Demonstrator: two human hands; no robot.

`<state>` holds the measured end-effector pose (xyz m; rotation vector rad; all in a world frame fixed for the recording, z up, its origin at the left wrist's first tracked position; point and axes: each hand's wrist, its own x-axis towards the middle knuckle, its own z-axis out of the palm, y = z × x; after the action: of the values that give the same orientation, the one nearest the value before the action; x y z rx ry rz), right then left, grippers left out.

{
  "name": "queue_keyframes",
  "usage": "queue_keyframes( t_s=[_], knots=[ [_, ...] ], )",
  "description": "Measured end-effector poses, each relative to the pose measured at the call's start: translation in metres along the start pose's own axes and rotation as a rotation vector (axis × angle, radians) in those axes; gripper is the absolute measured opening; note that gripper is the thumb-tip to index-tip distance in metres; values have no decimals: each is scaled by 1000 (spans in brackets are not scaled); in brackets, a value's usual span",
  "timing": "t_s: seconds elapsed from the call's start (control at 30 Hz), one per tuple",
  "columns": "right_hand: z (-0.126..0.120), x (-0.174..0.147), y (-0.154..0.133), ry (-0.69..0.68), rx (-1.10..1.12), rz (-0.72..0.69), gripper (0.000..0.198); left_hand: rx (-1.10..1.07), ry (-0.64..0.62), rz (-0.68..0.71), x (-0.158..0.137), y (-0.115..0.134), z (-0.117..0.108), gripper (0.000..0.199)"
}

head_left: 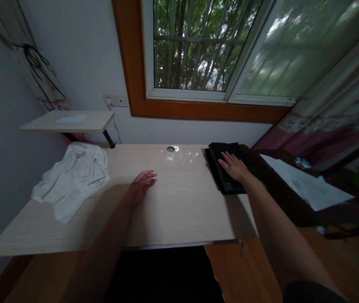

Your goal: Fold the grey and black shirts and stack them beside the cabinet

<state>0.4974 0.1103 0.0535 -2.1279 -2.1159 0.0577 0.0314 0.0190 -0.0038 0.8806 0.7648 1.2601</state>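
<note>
My right hand [234, 167] lies flat with its fingers spread on a folded stack of black cloth [230, 185] at the desk's right end. Over the middle of the pale wooden desk [179, 210] is my left hand [141, 185], its fingers loosely curved and apart, holding nothing. Whether it touches the desktop I cannot tell. To its left, a crumpled white cloth [75, 172], perhaps a garment, is heaped on the desk.
A small raised shelf [94, 123] with a paper on it stands at the back left. Right of the desk, a dark surface bears a white sheet [306, 183]. A window [204, 46] is behind the desk, and a key [241, 248] hangs at its front edge.
</note>
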Motion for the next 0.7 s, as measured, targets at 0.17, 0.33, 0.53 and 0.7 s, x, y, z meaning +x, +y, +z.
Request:
queue_keyframes(
  t_s=[0.17, 0.33, 0.53, 0.7],
  knots=[
    [1, 1, 0, -28, -4, -1, 76, 25, -7, 9, 1, -2, -1, 37],
    [2, 4, 4, -39, 15, 4, 77, 13, -13, 7, 1, -2, -3, 40],
    [-2, 23, 17, -13, -6, 12, 73, 21, -16, -4, -1, 1, -1, 42],
    [-4, 44, 18, -10, -92, 22, 68, 24, -17, -9, 1, -1, -2, 41]
  ],
)
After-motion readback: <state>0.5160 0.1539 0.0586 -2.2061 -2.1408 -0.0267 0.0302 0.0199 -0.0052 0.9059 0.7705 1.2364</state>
